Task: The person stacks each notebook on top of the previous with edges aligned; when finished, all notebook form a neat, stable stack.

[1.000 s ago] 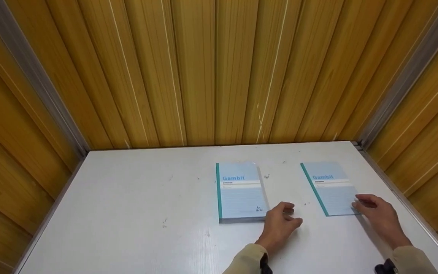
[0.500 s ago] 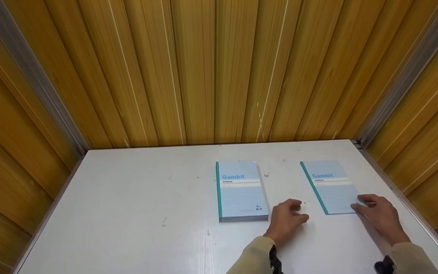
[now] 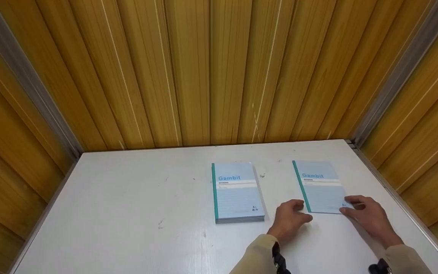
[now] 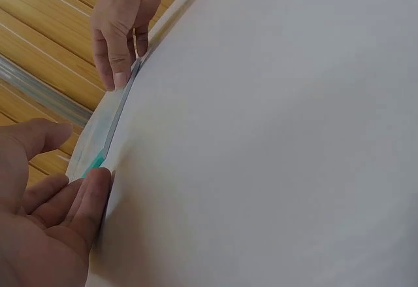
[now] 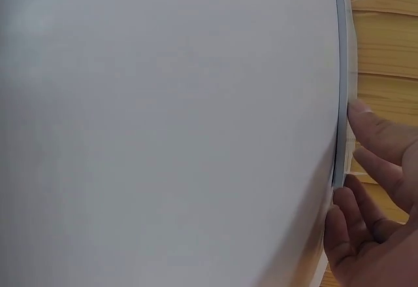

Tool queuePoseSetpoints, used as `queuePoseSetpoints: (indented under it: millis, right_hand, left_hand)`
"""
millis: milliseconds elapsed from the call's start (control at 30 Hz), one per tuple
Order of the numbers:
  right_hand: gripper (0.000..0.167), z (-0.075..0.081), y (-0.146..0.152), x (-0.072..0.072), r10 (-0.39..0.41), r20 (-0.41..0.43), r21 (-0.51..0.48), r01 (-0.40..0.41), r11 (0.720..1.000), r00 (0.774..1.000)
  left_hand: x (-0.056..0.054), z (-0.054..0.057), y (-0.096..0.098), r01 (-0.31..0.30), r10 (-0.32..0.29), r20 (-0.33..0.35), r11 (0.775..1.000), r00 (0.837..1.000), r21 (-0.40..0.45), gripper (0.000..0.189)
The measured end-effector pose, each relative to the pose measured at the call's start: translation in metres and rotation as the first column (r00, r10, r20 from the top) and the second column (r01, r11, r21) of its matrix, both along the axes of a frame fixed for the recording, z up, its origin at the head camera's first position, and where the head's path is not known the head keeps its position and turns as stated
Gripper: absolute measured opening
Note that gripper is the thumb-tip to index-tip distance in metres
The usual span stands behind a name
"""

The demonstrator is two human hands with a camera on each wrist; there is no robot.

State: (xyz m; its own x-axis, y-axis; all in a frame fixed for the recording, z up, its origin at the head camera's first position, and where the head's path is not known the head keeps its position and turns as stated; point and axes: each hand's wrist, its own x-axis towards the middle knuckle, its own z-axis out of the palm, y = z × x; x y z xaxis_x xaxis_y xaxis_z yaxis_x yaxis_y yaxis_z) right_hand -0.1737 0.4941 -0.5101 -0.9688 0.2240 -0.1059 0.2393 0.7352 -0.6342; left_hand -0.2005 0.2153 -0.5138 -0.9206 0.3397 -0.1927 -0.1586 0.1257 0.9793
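Note:
On the white table (image 3: 127,198), in the head view, a light blue notebook (image 3: 319,194) with a green spine lies flat at the right. My right hand (image 3: 369,217) grips its near right corner, thumb on the cover and fingers at the edge, as the right wrist view shows. Beside the spine's near end is my left hand (image 3: 289,219), thumb apart and fingers loosely bent; in the left wrist view its fingertips (image 4: 98,182) are close to the green corner, and contact is hard to tell. A thicker stack of matching notebooks (image 3: 238,194) lies left of both hands.
Wood-patterned panels (image 3: 188,76) rise behind the table and on both sides. The table's right edge runs close to the right forearm (image 3: 405,258).
The single notebook has shifted left and turned straighter, with my right hand moving left along with it. My left hand has left the stack's near corner and moved right towards the spine.

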Motion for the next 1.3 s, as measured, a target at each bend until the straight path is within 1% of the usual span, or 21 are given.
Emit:
queuePoseSetpoints:
  millis: [167, 300, 400, 567, 733, 833, 900, 1000, 1100, 1200, 1300]
  right_hand:
    - [0.068, -0.002, -0.005, 0.001, 0.006, -0.004, -0.012, -0.006, 1.0, 1.0]
    - [0.066, -0.002, -0.008, 0.002, 0.005, -0.012, -0.017, -0.005, 1.0, 1.0]
    - [0.065, 0.0, -0.01, 0.001, 0.004, -0.017, -0.02, -0.004, 1.0, 1.0]
    - [0.064, 0.002, -0.009, 0.002, 0.001, -0.012, -0.025, -0.001, 1.0, 1.0]
    - [0.065, 0.005, -0.009, 0.001, 0.008, 0.005, -0.017, -0.008, 1.0, 1.0]
    - [0.068, 0.009, -0.012, -0.001, 0.025, 0.021, 0.003, -0.025, 1.0, 0.999]
    - [0.073, 0.013, -0.014, -0.002, 0.035, 0.048, 0.0, -0.035, 0.999, 0.998]
    - [0.079, 0.016, -0.017, -0.004, 0.037, 0.098, -0.022, -0.035, 0.999, 0.994]
    - [0.083, 0.017, -0.019, -0.005, 0.022, 0.14, -0.044, -0.016, 0.999, 0.99]
    - [0.083, 0.017, -0.02, -0.005, 0.017, 0.149, -0.048, -0.01, 0.999, 0.989]
    - [0.084, 0.015, -0.021, -0.005, 0.024, 0.138, -0.059, -0.016, 0.998, 0.99]
  left_hand:
    - [-0.001, -0.001, 0.002, -0.015, 0.015, -0.001, 1.0, 1.0, 0.012, 0.039]
    - [-0.001, -0.001, 0.004, -0.041, 0.039, 0.035, 0.998, 0.999, 0.053, 0.039]
    - [-0.001, -0.002, 0.005, -0.076, 0.071, 0.062, 0.994, 0.996, 0.076, 0.037]
    - [0.002, -0.003, 0.005, -0.128, 0.12, 0.077, 0.987, 0.99, 0.098, 0.034]
    - [0.003, -0.003, 0.003, -0.157, 0.142, 0.119, 0.98, 0.983, 0.121, 0.034]
    - [0.002, -0.003, 0.002, -0.162, 0.143, 0.138, 0.978, 0.98, 0.131, 0.035]
    - [0.002, -0.003, 0.002, -0.159, 0.14, 0.138, 0.978, 0.98, 0.138, 0.035]
    - [0.002, -0.004, 0.003, -0.149, 0.132, 0.123, 0.979, 0.984, 0.141, 0.037]
    - [0.002, -0.006, 0.003, -0.141, 0.129, 0.105, 0.983, 0.986, 0.119, 0.04]
    - [0.003, -0.008, 0.003, -0.142, 0.133, 0.09, 0.985, 0.987, 0.103, 0.042]
    - [0.004, -0.009, 0.003, -0.153, 0.141, 0.096, 0.979, 0.985, 0.131, 0.04]
